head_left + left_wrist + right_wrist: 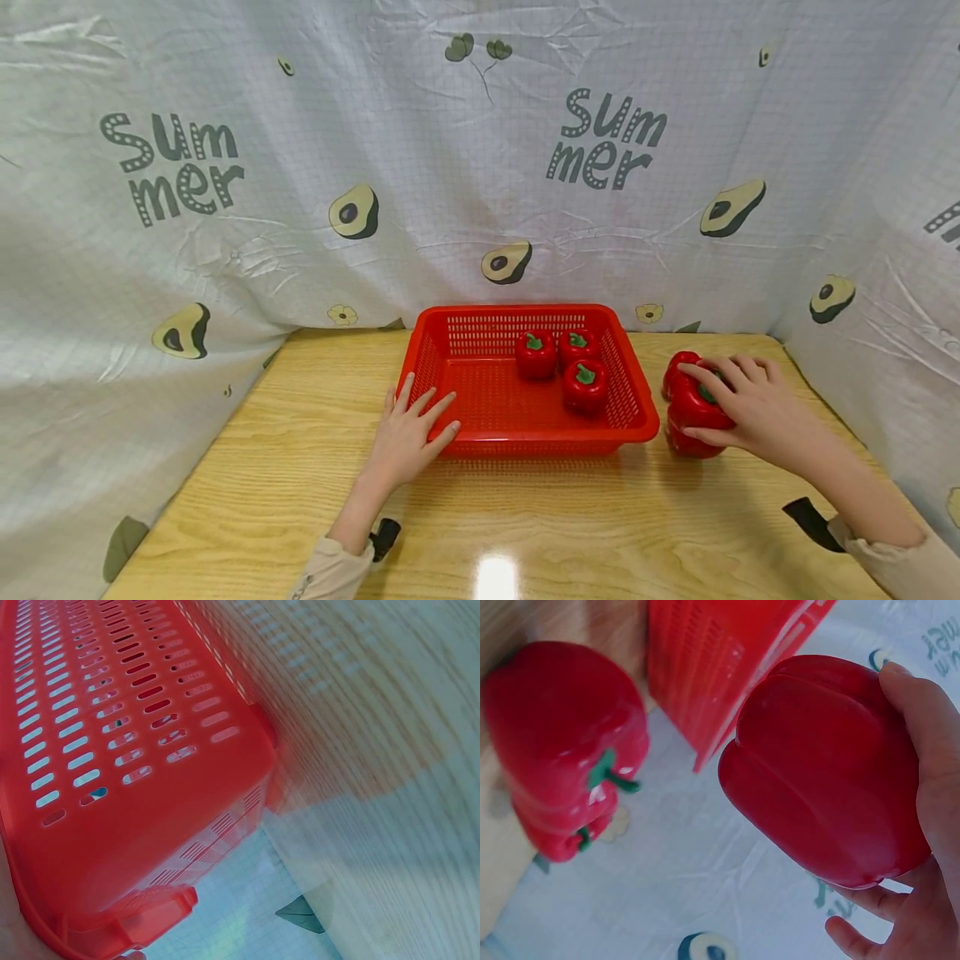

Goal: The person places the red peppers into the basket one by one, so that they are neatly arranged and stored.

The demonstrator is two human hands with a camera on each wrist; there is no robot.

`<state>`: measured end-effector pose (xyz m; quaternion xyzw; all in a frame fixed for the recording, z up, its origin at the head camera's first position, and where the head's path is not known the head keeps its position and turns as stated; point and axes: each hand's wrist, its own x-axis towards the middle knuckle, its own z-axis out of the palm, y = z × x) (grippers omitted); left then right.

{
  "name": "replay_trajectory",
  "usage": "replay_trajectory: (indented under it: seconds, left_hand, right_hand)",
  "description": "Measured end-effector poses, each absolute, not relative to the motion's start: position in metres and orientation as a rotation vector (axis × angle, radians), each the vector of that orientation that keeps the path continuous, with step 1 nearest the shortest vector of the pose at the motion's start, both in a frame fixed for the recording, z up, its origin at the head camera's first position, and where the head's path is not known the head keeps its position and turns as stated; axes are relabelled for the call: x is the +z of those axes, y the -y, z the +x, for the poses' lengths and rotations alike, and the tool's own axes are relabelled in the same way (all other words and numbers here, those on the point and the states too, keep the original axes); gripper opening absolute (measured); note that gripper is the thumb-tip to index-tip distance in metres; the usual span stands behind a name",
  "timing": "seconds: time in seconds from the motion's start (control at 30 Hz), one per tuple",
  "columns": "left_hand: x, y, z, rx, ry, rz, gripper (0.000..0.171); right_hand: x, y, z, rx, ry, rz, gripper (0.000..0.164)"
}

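My right hand [757,408] holds a red bell pepper [825,772] with a green stem, thumb on one side and fingers on the other. In the head view this pepper overlaps another red bell pepper [693,446] on the table. A further bell pepper [678,367] stands just behind them. At the left front corner of a red plastic basket [525,435], my left hand [405,437] rests on the rim with its fingers spread. Inside the basket, on its right side, sit three red bell peppers [585,387] with green stems.
The basket stands on a light wooden table [285,467], its slotted side [112,697] close in the left wrist view. A pale cloth [420,167] printed with avocados and "summer" hangs behind the table and along both sides.
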<state>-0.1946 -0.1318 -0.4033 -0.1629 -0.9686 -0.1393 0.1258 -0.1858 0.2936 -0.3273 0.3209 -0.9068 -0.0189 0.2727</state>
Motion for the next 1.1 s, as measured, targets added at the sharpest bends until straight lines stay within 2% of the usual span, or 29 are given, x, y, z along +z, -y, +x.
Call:
replay_trajectory:
  seconds: [0.23,0.7,0.87,1.1]
  left_hand:
    - [-0.404,0.132,-0.195,-0.400,2.825,-0.478,0.049]
    - [-0.403,0.132,-0.195,-0.406,2.823,-0.480,0.049]
    - [-0.403,0.132,-0.195,-0.389,2.821,-0.480,0.049]
    - [-0.403,0.133,-0.195,-0.390,2.825,-0.477,0.049]
  right_hand:
    - [-0.325,-0.272,-0.198,-0.089,2.440,0.939,0.068]
    - [-0.315,-0.232,-0.236,-0.141,2.367,1.153,0.070]
    - [-0.313,-0.216,-0.250,-0.164,2.383,1.169,0.077]
    - [-0.314,-0.196,-0.269,-0.147,2.436,1.199,0.073]
